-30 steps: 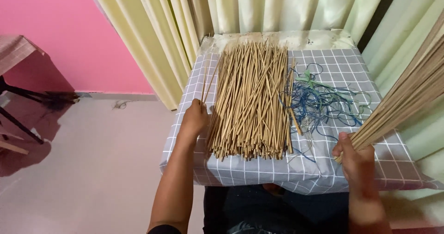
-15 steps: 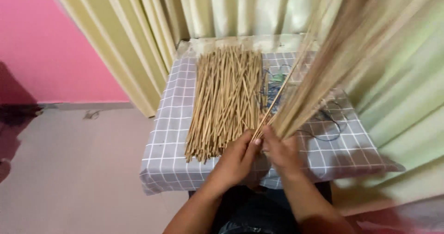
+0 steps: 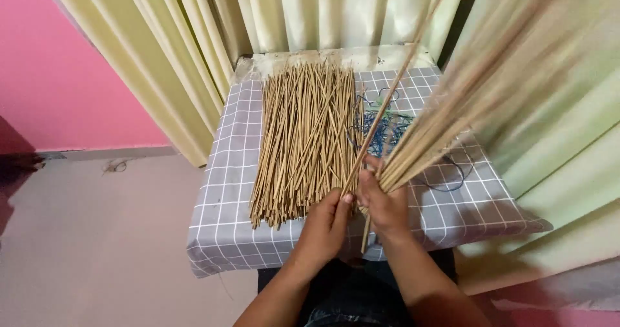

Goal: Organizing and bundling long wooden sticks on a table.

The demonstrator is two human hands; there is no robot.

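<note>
At centre foreground, the right hand [image 3: 385, 205] is clenched around the lower end of a bundle [image 3: 452, 114] of thin tan sticks, which slants up and to the right, fanning out and blurring toward the top right corner. Beside it and touching it, the left hand [image 3: 325, 227] pinches a single stick [image 3: 387, 97] between thumb and fingers; this stick rises steeply along the left edge of the bundle and crosses the curtain [image 3: 310, 13] behind. Both hands hover over the near edge of a small table covered with a grey checked cloth [image 3: 223, 198]. On the cloth, left of the hands, lies a pile [image 3: 300, 139] of like sticks, aligned lengthwise away from the person. Between pile and bundle lies a tangle of blue and green strings [image 3: 381, 126], partly hidden by the bundle. At left stands a pink wall [image 3: 58, 81].
</note>
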